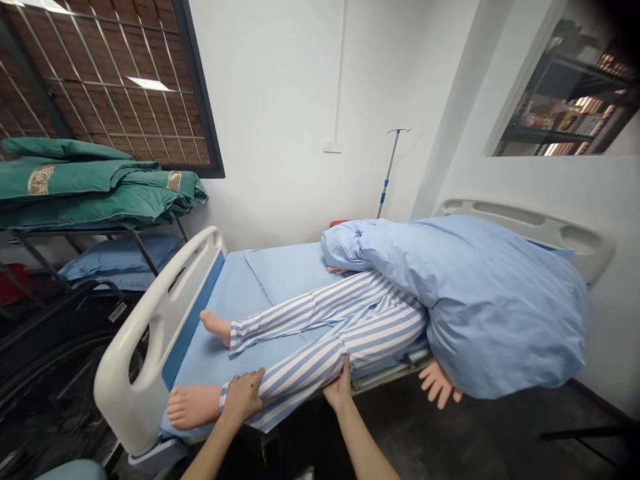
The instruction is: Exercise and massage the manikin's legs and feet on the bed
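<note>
A nursing mannequin in blue-and-white striped trousers (385,333) lies on a bed with a light blue sheet (293,263). My left hand (244,395) is closed round its near lower leg at the trouser cuff, just above the bare foot (193,408). Under the same leg's knee, my right hand (340,387) grips with the thumb up on the side and its fingers mostly hidden beneath. The far leg (285,317) rests on the sheet. A light blue quilt (480,293) covers the upper body, and one mannequin hand (440,385) hangs out below it.
White footboard (133,333) stands at left, headboard (525,217) at right. An IV pole (389,173) rises behind the bed. Green folded bedding (90,187) lies on a rack at left, above a black wheelchair (60,373). Metal bed rail (385,379) runs along the near edge.
</note>
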`<state>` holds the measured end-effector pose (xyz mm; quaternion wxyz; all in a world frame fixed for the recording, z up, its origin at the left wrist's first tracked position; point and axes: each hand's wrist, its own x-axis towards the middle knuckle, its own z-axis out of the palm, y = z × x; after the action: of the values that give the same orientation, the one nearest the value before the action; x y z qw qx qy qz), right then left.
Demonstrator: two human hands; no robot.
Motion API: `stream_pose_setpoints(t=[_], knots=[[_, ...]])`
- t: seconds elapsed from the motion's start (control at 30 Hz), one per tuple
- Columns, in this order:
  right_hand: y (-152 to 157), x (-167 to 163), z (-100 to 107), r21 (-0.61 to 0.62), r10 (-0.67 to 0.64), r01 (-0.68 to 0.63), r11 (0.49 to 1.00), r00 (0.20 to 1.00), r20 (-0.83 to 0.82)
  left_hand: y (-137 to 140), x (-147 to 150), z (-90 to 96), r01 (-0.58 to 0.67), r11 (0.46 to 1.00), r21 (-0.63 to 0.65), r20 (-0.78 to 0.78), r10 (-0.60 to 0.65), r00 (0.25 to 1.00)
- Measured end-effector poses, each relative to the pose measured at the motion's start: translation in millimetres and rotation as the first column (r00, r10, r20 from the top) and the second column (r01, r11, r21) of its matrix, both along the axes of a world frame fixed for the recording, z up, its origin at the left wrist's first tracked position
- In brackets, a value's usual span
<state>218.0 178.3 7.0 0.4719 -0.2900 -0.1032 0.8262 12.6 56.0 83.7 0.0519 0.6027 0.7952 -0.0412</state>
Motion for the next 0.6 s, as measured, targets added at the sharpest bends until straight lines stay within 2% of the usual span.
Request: stream_pose_setpoints(t=[0.1,0.23,0.4,0.6], knots=[[-1,2,-1,-0.021,0.007,-0.007,1.0,1.0,0.009,-1,1,-4.0,-0.011,1.0,-0.023,0.003,0.011,1.0],[-1,3,7,0.002,-0.017,0.017,1.0,1.0,0.005,-2,0,-0.5,-0.015,1.0,0.017,0.002,0.015,1.0],[1,14,36,0.048,-0.001,0.001,0.999,1.0,-0.014,-3,7,17.4,-0.04,0.997,0.066,0.02,0.038,0.999],[6,35,69,0.122,-0.003,0.006,0.992,1.0,-0.022,-5,30,37.0,-0.078,0.99,0.114,0.105,0.066,0.992]])
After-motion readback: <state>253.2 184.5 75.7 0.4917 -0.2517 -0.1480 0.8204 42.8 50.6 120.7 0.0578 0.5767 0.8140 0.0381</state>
